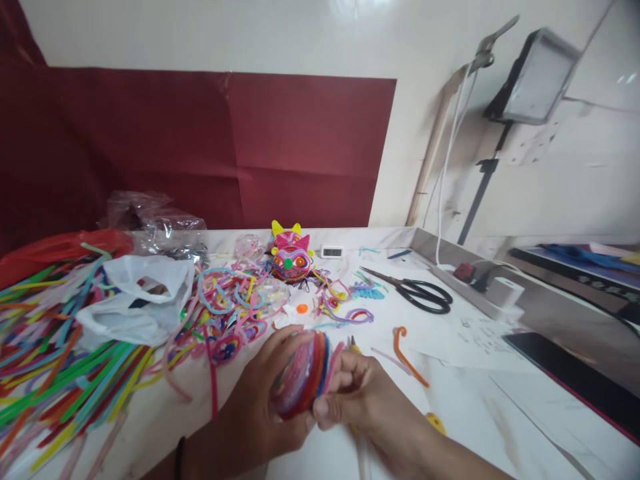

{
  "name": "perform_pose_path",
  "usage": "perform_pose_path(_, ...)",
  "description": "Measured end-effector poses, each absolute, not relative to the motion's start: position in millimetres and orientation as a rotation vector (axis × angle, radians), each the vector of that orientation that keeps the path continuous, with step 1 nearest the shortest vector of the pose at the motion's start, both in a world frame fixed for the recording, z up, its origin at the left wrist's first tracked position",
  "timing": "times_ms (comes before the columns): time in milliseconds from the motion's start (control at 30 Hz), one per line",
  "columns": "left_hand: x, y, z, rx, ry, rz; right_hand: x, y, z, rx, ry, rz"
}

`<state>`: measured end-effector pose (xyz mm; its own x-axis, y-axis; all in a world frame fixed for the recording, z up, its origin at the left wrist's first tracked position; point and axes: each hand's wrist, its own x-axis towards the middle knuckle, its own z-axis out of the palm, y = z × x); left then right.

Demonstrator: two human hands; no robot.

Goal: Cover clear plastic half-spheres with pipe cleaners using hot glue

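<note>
My left hand [250, 403] is curled around a ball [300, 377] covered in coloured pipe cleaners, with pink, lilac, red, orange and blue bands showing. On its right side, my right hand [373, 400] pinches a pink pipe cleaner [333, 368] against the ball, next to the blue band. The palm side of both hands and part of the ball are hidden. A yellow-tipped tool [354, 345] shows just behind my right fingers; most of it is covered. An orange bent pipe cleaner [407, 360] lies to the right of that hand.
Loose pipe cleaners [75, 373] and a white plastic bag [140, 293] fill the left. A decorated figure [291, 257] stands at the back near a small digital clock [331, 252]. Black scissors [417, 292] lie to the right, before a phone [575, 380] and a power strip [480, 293].
</note>
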<state>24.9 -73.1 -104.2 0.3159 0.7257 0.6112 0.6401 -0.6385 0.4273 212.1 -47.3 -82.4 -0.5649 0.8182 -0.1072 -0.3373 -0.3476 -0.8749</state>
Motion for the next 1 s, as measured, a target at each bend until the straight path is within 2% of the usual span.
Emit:
perform_pose_path(633, 25, -74, -105, 2.471, 1.277, 1.381, 204, -44, -92, -0.672, -1.128, 2.02)
perform_pose_path(1000, 28, -77, -108, 2.418, 1.325, 1.349, 207, -51, -74, -0.573, -1.053, 2.089)
